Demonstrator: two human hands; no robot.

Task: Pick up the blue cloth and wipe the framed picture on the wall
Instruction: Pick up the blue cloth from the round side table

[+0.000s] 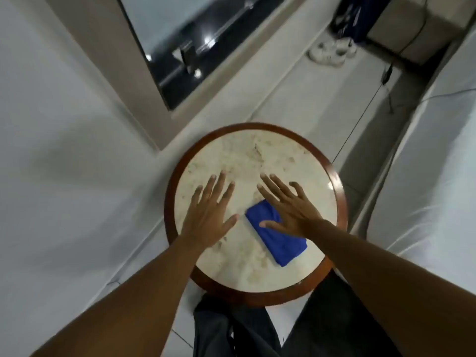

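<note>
A folded blue cloth (pixel 278 240) lies on a round marble-topped table (pixel 257 155) with a brown wooden rim. My right hand (pixel 291 210) hovers over the cloth's upper end with fingers spread, the thumb lying across the cloth. It does not grip the cloth. My left hand (pixel 208 212) is spread flat over the tabletop just left of the cloth, holding nothing. No framed picture is in view.
A white wall fills the left side. A dark glass panel in a beige frame (pixel 185 47) stands beyond the table. White shoes (pixel 332 50) and a black cable (pixel 360 119) lie on the tiled floor. A white bed edge (pixel 432 176) runs along the right.
</note>
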